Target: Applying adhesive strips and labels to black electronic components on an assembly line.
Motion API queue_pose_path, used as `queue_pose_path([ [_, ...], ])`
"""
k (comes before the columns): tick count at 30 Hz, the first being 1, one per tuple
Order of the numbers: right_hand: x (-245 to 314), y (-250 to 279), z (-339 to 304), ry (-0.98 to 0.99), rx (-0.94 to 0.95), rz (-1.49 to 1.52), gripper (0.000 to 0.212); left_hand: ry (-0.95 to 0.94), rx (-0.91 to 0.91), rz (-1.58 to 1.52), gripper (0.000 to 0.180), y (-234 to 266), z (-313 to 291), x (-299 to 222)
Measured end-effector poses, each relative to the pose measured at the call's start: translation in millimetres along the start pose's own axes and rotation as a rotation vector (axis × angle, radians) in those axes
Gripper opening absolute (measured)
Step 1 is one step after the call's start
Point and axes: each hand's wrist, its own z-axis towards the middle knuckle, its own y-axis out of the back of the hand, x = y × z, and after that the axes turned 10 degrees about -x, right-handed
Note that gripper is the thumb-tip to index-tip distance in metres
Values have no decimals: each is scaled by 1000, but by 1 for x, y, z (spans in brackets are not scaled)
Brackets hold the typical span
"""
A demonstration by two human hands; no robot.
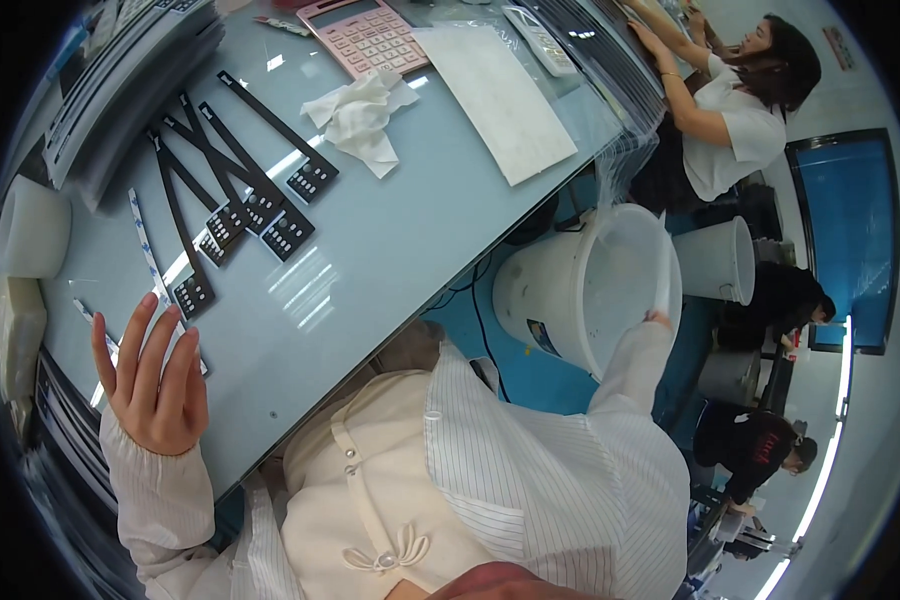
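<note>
My left hand (155,385) is raised over the left part of the glass-topped table (360,265), fingers stretched and apart, holding nothing. Just beyond its fingertips lie several long, narrow black strips (263,125) with wider ends bearing rows of white dots, some crossing one another. A thin strip with blue and white marks (142,235) rests beside them, partly hidden by my fingers. Off to the right, my right hand (658,319) reaches over the rim of a large white bin (535,290). Its fingers close on a thin white strip (663,262) that stands up from them.
Stacked dark strips (135,85) and a white roll (35,228) line the table's left side. Crumpled tissue (362,115), a pink calculator (365,35) and a white board (495,100) lie farther back. A co-worker (725,120) works at the far right, near another bin (718,260).
</note>
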Motion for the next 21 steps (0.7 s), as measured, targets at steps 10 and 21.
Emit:
queue_pose_path([
  [10,150,98,-50,-337,-1171,928,53,29,107,21,16,4,-1,2],
  [21,444,337,-352,1567,-350,1373,26,314,481,-130,62,15,-18,0],
])
